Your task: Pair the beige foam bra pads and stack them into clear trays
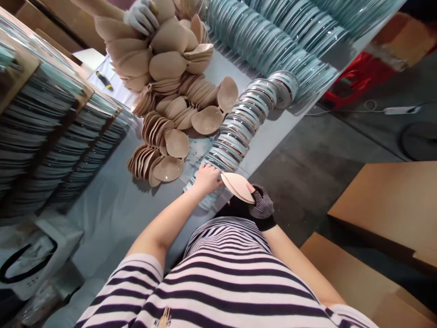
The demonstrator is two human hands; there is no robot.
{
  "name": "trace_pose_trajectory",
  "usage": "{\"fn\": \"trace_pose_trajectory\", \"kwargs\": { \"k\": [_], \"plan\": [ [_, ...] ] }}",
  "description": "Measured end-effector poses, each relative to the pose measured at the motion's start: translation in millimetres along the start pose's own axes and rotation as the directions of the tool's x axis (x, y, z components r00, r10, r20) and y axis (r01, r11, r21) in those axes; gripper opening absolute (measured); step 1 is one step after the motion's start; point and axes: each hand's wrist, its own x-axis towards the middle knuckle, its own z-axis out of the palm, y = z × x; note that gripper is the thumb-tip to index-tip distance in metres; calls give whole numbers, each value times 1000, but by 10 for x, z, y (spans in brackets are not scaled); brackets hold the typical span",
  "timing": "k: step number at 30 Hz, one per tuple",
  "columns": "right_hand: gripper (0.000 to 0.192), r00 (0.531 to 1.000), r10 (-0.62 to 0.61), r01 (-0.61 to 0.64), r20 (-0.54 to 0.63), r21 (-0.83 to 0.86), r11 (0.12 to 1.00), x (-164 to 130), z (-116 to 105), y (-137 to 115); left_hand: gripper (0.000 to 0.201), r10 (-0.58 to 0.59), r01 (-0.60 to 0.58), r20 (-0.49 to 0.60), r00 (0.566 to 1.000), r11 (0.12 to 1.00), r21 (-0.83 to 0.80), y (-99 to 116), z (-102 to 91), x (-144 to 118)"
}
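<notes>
My right hand (261,201), in a dark dotted glove with bare fingertips, pinches a pair of beige bra cups (238,186), one lying against the other. Beside their far tip is my bare left hand (207,177), fingers bent over the near end of a long row of clear round plastic shells (235,132). What its fingers grip there is hidden. Left of the row, beige bra cups (170,168) with shiny insides lie in nested stacks on the table (112,196).
Another person's gloved hand (141,17) rests on the cup pile at the back. More clear shells (273,36) fill the table's far right. A yellow-black tool (104,80) lies on paper. Trays of shells (51,136) stand left; cardboard boxes (385,209) stand right.
</notes>
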Motion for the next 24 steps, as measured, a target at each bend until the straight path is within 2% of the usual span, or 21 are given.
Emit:
{"fn": "trace_pose_trajectory", "kwargs": {
  "k": [6, 9, 11, 13, 16, 19, 22, 24],
  "plan": [
    [47, 975, 26, -11, 222, -70, 998, -180, 28, -147, 16, 30, -45, -80, 996, 980, -193, -141, 96, -26],
    [51, 952, 89, -62, 292, -100, 993, -82, 38, -207, 9, 71, -112, -150, 986, 950, -290, -212, 119, -72],
    [55, 936, 132, -88, 327, -146, 985, 62, 66, -263, 14, 81, -145, -201, 976, 935, -325, -226, 131, -90],
    [60, 925, 167, -100, 343, -203, 974, 218, 93, -315, 23, 51, -133, -242, 969, 933, -336, -211, 135, -106],
    [62, 911, 176, -84, 373, -249, 965, 347, 67, -338, 26, -82, -19, -291, 953, 945, -327, -184, 113, -171],
    [60, 884, 180, -70, 431, -258, 964, 312, -39, -316, 17, -137, 43, -258, 956, 939, -341, -218, 67, -308],
    [61, 844, 196, -63, 500, -271, 960, 269, -73, -355, 29, -103, 29, -162, 981, 914, -405, -291, 53, -444],
    [64, 819, 172, -34, 547, -252, 967, 318, 15, -433, 32, -112, 38, -138, 984, 893, -448, -319, 81, -487]
  ]
}}
